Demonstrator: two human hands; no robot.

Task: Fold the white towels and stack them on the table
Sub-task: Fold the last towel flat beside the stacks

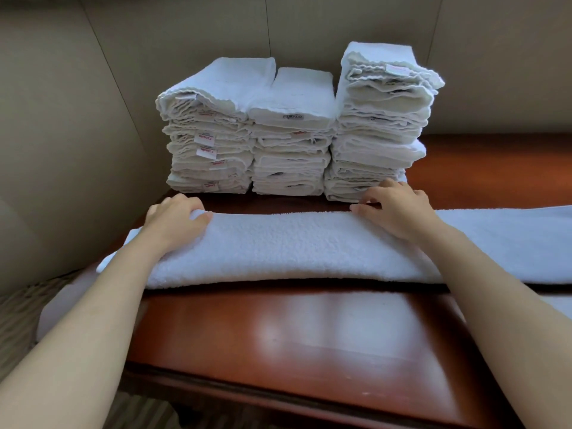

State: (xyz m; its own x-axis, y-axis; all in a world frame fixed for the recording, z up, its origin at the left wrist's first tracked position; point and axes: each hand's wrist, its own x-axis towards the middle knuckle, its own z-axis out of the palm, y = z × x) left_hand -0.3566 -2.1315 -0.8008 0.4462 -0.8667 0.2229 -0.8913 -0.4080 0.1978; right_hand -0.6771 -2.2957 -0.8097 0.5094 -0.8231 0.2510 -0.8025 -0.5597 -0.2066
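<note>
The white towel (294,246), folded into a long narrow band, lies across the reddish-brown wooden surface (294,335), just in front of the three stacks of folded towels (294,131) that stand side by side at the back against the beige wall (77,103). Its left end hangs past the surface's left edge, and its right end runs on flat toward the right border of the view. A narrow strip of bare wood separates the towel's far edge from the foot of the stacks; a much wider bare stretch of polished wood lies on the near side of the towel, up to the surface's rounded front edge. The left hand (176,221) sits on the towel's far edge in front of the leftmost stack, fingers curled over the fold and gripping it, thumb on top. The right hand (399,209) rests at the towel's far edge in front of the rightmost and tallest stack, its fingers bent and fingertips pinching the edge of the cloth, knuckles near the lowest towels of that stack. Between the two grips the towel bows up slightly, its near edge lifted off the wood in the middle. Patterned carpet (18,320) shows left of the surface.
</note>
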